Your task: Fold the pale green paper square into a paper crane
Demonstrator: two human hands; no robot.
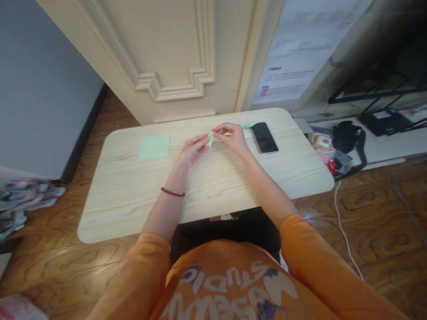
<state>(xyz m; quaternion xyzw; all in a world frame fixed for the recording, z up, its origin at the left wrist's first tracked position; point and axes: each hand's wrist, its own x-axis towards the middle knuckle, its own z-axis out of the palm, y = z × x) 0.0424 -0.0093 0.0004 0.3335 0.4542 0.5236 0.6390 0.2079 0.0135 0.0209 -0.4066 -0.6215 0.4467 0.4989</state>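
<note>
A small folded piece of light green paper [210, 139] is pinched between both hands above the far middle of a light wooden table [140, 200]. My left hand [193, 150] grips its lower left side with fingers pressed together. My right hand [231, 137] pinches its top right with thumb and forefinger. A dark red bead bracelet sits on my left wrist.
A flat square sheet of green paper [154, 147] lies to the left of my hands. A black phone [264, 137] lies to the right, with a small folded green paper piece [247, 126] just beside its far end. Bags and cables lie on the floor at right.
</note>
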